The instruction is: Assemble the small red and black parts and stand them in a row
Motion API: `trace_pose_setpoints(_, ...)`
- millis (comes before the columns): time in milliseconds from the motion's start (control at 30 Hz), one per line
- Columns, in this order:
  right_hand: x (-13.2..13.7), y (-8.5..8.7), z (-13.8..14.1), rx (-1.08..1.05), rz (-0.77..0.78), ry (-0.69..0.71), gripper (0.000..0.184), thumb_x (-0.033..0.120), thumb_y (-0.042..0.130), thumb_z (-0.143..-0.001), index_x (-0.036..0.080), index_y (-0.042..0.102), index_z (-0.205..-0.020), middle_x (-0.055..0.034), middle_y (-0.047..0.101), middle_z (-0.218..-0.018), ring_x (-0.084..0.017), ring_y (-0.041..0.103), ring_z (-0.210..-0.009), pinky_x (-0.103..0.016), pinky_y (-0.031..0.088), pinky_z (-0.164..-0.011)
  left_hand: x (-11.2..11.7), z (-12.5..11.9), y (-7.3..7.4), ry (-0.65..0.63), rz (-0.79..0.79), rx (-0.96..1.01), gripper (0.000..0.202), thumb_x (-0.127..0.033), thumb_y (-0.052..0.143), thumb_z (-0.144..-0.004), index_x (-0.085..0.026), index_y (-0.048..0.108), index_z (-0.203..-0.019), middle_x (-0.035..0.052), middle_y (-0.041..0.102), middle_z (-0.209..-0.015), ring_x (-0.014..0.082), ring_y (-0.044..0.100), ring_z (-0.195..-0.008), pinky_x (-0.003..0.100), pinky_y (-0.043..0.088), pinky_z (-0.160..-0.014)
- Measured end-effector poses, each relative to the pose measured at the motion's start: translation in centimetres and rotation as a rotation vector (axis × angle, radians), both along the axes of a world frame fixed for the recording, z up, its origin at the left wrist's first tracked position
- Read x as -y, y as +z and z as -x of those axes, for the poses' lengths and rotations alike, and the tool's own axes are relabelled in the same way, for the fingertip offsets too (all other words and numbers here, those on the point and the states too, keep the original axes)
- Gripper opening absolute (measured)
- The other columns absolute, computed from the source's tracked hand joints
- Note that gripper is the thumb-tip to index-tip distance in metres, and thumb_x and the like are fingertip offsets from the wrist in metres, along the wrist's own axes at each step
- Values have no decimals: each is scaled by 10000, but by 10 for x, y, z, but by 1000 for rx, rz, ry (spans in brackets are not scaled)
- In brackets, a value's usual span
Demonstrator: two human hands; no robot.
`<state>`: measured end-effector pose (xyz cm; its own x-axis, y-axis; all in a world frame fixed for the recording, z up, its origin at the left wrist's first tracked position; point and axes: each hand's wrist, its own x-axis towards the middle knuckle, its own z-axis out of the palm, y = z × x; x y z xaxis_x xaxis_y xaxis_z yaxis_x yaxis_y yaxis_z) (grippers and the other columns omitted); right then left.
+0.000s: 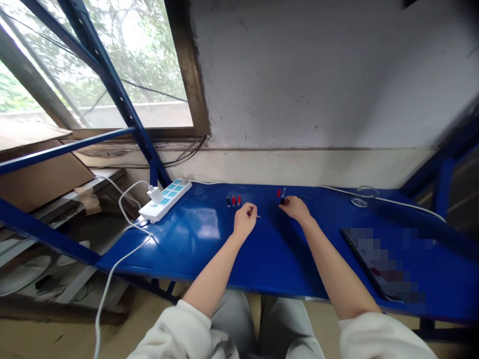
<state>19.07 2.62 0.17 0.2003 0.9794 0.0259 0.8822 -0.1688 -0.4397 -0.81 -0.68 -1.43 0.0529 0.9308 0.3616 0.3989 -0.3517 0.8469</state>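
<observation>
My left hand [244,217] rests on the blue shelf top [209,244] with its fingers curled round a thin small stick whose tip pokes out to the right. Just beyond it stand small black and red upright pieces [234,201]. My right hand [295,207] lies further right, fingers pinched on a small dark upright piece [283,196], with a red piece [278,193] beside it. Both pieces are too small to name.
A white power strip [165,199] with a plugged-in adapter and white cables lies at the back left. A dark tablet [385,262] lies at the right. A clear ring-shaped thing [363,196] sits at the back right. Blue rack struts cross the left side, by a window.
</observation>
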Motion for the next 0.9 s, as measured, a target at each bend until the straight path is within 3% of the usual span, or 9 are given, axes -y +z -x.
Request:
trace_pose_setpoints(100, -5, -2, -3, 13, 36, -11, 138, 319, 574, -685, 186, 578, -722, -43, 628, -716, -188, 598, -679, -238, 355, -516, 2, 0, 1, 15, -21, -82, 179, -293, 442, -799, -171, 561, -746, -41, 500, -526, 76, 460, -482, 184, 321, -508)
trace_pose_setpoints(400, -11, -22, 3, 10, -91, -53, 166, 358, 527, -745, 202, 583, -757, -29, 639, -742, -175, 595, -716, -225, 342, -496, 6, 1, 4, -4, -33, -202, 183, -274, 414, -818, -183, 559, -752, -19, 603, -619, 86, 500, -512, 186, 325, -511)
trace_pose_setpoints(900, -26, -31, 6, 42, -157, -111, 183, 380, 513, -764, 216, 587, -731, -17, 640, -721, -167, 587, -693, -226, 326, -491, 7, 0, 5, -10, -40, -259, 182, -270, 411, -818, -188, 562, -761, -28, 565, -591, 81, 479, -497, 188, 317, -511)
